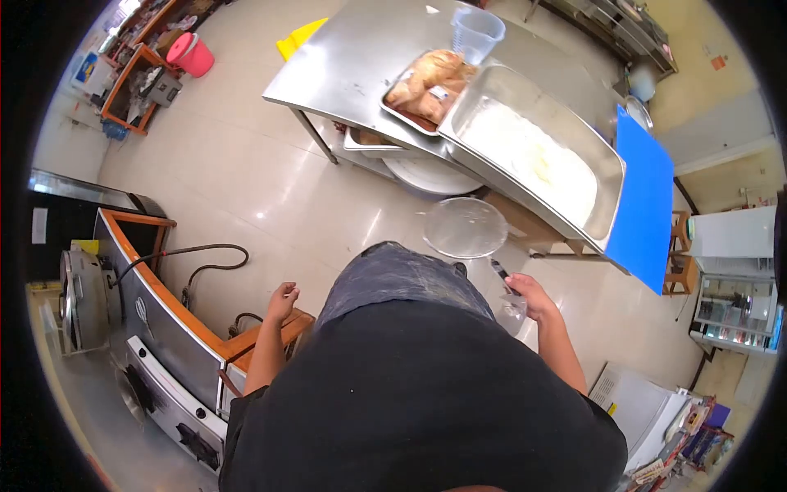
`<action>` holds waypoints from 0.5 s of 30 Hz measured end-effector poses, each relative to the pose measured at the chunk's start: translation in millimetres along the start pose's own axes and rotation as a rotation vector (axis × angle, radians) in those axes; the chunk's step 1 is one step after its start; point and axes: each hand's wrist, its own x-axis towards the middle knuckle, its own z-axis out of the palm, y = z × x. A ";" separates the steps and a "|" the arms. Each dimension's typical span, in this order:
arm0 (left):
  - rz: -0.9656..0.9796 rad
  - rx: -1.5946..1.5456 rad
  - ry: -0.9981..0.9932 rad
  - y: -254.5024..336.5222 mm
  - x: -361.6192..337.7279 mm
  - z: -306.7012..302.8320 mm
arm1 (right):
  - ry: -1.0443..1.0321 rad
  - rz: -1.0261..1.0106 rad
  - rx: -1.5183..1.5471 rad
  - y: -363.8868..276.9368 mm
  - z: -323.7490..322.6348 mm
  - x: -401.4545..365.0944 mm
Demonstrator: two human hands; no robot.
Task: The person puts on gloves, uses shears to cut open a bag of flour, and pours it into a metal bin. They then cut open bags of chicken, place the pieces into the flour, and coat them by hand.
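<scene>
My right hand [531, 297] is closed around the black handle of a round mesh strainer [466, 228], which hangs over the floor in front of my apron. Something clear and see-through [512, 312] shows just below that hand; I cannot make out what it is. My left hand [284, 300] hangs at my left side, fingers curled, with nothing seen in it. On the steel table [344, 74] ahead, a deep metal tray [611, 168] holds white powder. Beside it are a smaller tray of raw meat, perhaps chicken [430, 82], and a clear measuring jug [478, 37].
A blue board [648, 197] lies at the table's right end. Pans and a large bowl [434, 174] sit on the shelf below. To my left are a gas stove [172, 402], a wood-edged counter [164, 287] and a black hose [205, 248]. A pink bucket [191, 56] stands far left.
</scene>
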 end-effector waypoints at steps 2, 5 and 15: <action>0.015 -0.035 -0.017 0.3 1.3 -0.2 | -0.040 -0.061 -0.032 -5.5 43.9 27.5; 0.037 -0.036 -0.074 -25.9 6.0 7.1 | -0.206 -0.153 -0.150 -46.1 124.6 67.7; 0.062 -0.071 0.074 -94.9 -87.0 16.1 | -0.375 -0.422 -0.033 -163.9 308.0 207.4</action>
